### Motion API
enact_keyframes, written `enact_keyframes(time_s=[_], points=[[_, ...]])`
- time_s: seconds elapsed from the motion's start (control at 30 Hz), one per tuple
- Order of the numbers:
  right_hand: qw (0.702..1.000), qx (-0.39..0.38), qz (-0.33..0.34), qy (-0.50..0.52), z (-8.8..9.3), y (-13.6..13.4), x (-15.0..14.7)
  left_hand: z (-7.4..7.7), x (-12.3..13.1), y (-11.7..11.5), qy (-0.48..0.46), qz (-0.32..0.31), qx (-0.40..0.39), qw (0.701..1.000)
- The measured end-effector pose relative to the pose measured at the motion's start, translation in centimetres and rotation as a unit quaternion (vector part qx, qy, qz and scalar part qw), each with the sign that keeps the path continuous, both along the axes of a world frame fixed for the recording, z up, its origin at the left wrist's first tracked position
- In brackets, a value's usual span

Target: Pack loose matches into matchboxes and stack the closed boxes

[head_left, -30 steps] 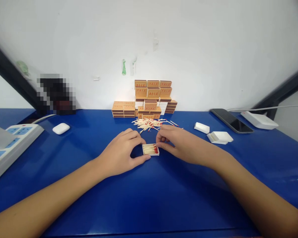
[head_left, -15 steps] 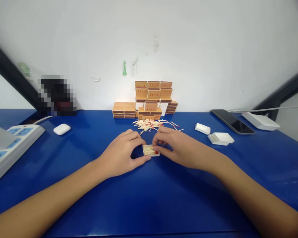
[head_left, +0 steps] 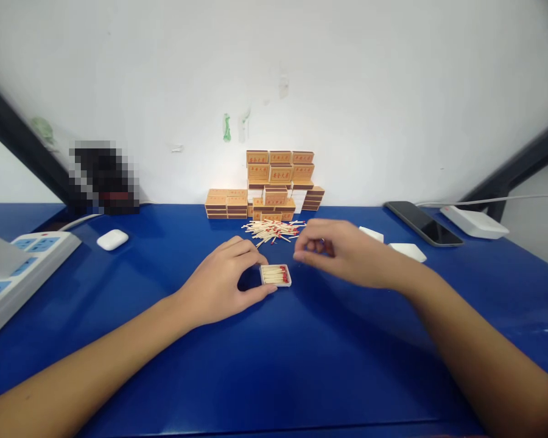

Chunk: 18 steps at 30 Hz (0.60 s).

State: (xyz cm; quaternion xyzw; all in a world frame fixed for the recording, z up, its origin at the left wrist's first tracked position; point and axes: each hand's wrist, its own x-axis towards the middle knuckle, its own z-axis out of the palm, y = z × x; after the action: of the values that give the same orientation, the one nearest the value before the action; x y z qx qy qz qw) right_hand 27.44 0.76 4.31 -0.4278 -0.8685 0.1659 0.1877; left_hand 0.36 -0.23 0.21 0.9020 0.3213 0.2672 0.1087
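Note:
My left hand (head_left: 231, 277) rests on the blue table, its thumb and fingers closed on the left part of a small white matchbox tray (head_left: 288, 282). Wooden matches (head_left: 274, 275) lie side by side in the tray, red heads to the right. Just right of the tray, my right hand (head_left: 335, 252) hovers, apart from it. Its fingers are loosely curled, with a gap to the thumb and nothing visible between them. Beyond the tray is a heap of loose matches (head_left: 274, 230), partly hidden on its right by my right hand.
Stacked matchboxes (head_left: 281, 174) stand against the wall. White trays (head_left: 408, 251) and a phone (head_left: 422, 223) lie to the right, a white adapter-like box (head_left: 474, 222) beyond. On the left are a white earbud case (head_left: 112, 239) and a power strip (head_left: 31, 277).
My right hand has lifted off the matches in the tray and moved right, uncovering their red heads. My left hand keeps its hold on the tray. The view has shifted slightly.

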Motion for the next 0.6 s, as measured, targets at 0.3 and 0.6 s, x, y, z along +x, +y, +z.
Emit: enact_keyframes(time_s=[0.3, 0.6], points=[[0.971, -0.015, -0.190, -0.144, -1.1, 4.2, 5.9, -0.1, -0.2, 0.3, 0.004, 0.000, -0.008, 1.000], [0.976, -0.043, -0.165, -0.137, -2.0, 4.6, 6.0, -0.2, -0.3, 0.4, 0.029, 0.007, -0.008, 1.000]])
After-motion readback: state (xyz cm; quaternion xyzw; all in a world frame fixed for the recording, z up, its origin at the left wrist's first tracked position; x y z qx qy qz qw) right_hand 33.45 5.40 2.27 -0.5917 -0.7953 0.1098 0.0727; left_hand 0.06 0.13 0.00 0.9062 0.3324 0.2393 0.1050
